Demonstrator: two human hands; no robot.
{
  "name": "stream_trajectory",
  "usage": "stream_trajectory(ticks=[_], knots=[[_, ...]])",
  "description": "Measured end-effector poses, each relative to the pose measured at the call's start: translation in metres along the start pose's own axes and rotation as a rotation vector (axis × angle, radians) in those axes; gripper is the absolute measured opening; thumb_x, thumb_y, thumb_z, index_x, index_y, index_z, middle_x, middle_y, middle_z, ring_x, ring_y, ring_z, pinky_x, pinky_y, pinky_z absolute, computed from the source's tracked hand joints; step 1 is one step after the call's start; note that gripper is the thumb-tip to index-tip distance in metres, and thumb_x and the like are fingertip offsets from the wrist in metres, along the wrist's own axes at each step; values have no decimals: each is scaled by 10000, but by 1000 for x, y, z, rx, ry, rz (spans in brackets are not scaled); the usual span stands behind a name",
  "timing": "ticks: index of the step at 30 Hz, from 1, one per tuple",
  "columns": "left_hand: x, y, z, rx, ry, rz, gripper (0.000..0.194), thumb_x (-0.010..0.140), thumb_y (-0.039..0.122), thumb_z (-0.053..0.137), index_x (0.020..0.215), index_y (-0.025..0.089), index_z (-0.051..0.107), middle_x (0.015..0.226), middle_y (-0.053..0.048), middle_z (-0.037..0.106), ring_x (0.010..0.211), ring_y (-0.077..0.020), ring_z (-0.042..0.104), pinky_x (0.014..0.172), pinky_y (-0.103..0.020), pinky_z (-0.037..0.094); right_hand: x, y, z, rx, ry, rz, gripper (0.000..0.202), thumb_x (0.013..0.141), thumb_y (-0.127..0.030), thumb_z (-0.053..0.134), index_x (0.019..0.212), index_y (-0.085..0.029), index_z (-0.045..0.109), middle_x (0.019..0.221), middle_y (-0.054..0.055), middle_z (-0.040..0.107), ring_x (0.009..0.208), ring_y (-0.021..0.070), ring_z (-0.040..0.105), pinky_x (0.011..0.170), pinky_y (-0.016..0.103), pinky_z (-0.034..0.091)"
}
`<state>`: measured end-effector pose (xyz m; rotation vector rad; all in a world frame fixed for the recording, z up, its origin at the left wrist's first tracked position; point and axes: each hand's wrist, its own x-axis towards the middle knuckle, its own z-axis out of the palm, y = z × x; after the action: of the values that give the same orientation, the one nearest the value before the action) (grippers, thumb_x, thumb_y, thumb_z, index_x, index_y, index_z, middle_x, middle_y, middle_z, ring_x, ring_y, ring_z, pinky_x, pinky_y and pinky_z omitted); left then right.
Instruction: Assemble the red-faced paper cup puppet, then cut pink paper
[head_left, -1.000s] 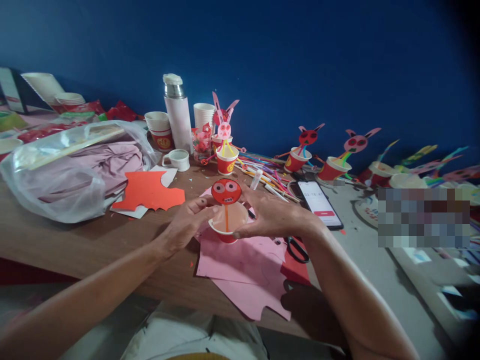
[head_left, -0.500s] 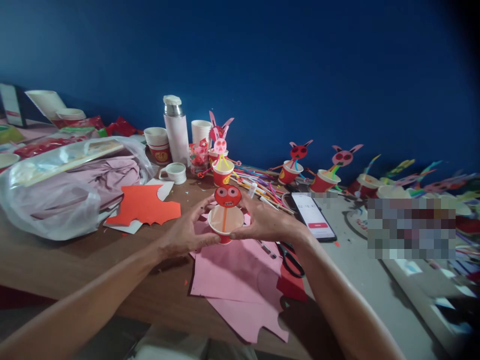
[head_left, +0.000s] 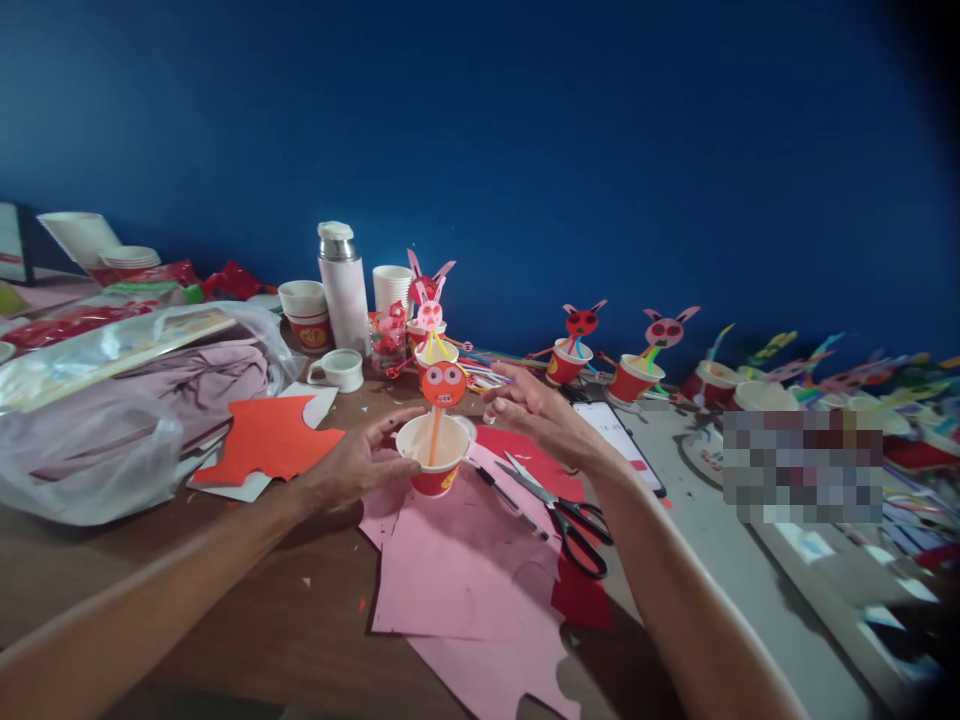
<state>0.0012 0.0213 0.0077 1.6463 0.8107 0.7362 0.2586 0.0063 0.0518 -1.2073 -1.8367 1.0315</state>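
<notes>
A red and white paper cup (head_left: 436, 480) stands at the middle of the table, by the top of the pink paper sheets (head_left: 450, 570). From it rises an orange stick bearing a round red-orange face (head_left: 443, 384) with pink eyes. My left hand (head_left: 360, 460) holds the cup's left side, thumb at the front near the rim. To the right, my right hand (head_left: 536, 415) is raised off the cup, fingers apart, with nothing in it. Under and beside my right wrist lie black-handled scissors (head_left: 574, 525), a pen (head_left: 510, 500) and red paper (head_left: 532, 455).
Orange paper (head_left: 270, 440) and a plastic bag (head_left: 97, 450) lie left. Behind stand a white mug (head_left: 341, 370), a thermos (head_left: 343, 300), stacked cups (head_left: 307, 320) and cups with rabbit faces (head_left: 637, 375). A phone (head_left: 619, 440) lies right.
My right hand has let go of the cup and moved up and right. My left hand stays at the cup. The view has shifted, with the scene lower in the frame.
</notes>
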Motion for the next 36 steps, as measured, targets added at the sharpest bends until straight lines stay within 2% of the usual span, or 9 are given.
stream_trajectory(ticks=[4,8,11,15,19,24,28,32,36], knots=[[-2,-10,5,-9,73,-5,689,714,361,705,1325,240,409,1375,-105,474,1238,-299,455,1007,-447,405,3,2,6,-68,-39,-14,438,854,-492,507,1251,-309,487,1257,56,562,1120,240,548,922,455,460],[-7,-17,4,32,90,11,713,691,346,726,1321,234,410,1386,-114,457,1241,-303,449,1015,-451,396,5,4,14,-132,-39,2,339,887,-452,464,1167,-296,572,1274,34,553,1113,218,548,947,426,435],[-11,-14,1,62,91,8,718,688,340,725,1322,223,411,1368,-130,473,1230,-316,459,1017,-462,390,7,5,22,-97,-7,-6,329,889,-414,476,1160,-258,577,1232,47,582,1097,208,556,948,403,427],[-17,-4,2,137,59,3,710,680,351,724,1313,233,424,1366,-116,478,1227,-320,461,1015,-449,393,9,1,36,41,2,-86,376,887,-390,491,1221,-219,518,1210,68,592,1085,200,562,918,366,444],[-20,-1,5,220,43,7,684,664,372,733,1283,268,463,1381,-72,466,1244,-308,441,1028,-423,376,9,-1,50,75,114,-103,391,861,-377,538,1217,-216,517,1173,72,607,1040,211,577,859,349,468],[-21,-8,7,215,52,-29,703,678,396,720,1311,289,434,1393,-56,452,1260,-297,422,1028,-416,374,9,-2,58,120,217,-131,262,869,-376,522,989,-188,660,953,45,686,875,181,626,765,296,484],[-19,-6,7,218,84,-32,685,677,415,717,1293,267,457,1370,-63,477,1259,-293,422,1043,-415,353,7,-7,60,95,224,-150,234,873,-332,513,970,-204,683,938,27,697,862,171,632,761,283,485],[-20,3,7,325,96,-45,697,664,439,716,1292,254,475,1326,-71,523,1205,-315,473,1029,-432,361,3,-12,61,0,208,-184,230,873,-304,506,993,-211,680,952,23,698,880,173,629,767,286,483],[-23,3,4,448,57,-5,740,654,428,719,1322,257,450,1288,-90,554,1146,-328,520,1000,-450,383,0,-15,61,-45,206,-228,225,881,-268,494,1012,-220,671,986,15,693,903,164,625,783,277,477]])
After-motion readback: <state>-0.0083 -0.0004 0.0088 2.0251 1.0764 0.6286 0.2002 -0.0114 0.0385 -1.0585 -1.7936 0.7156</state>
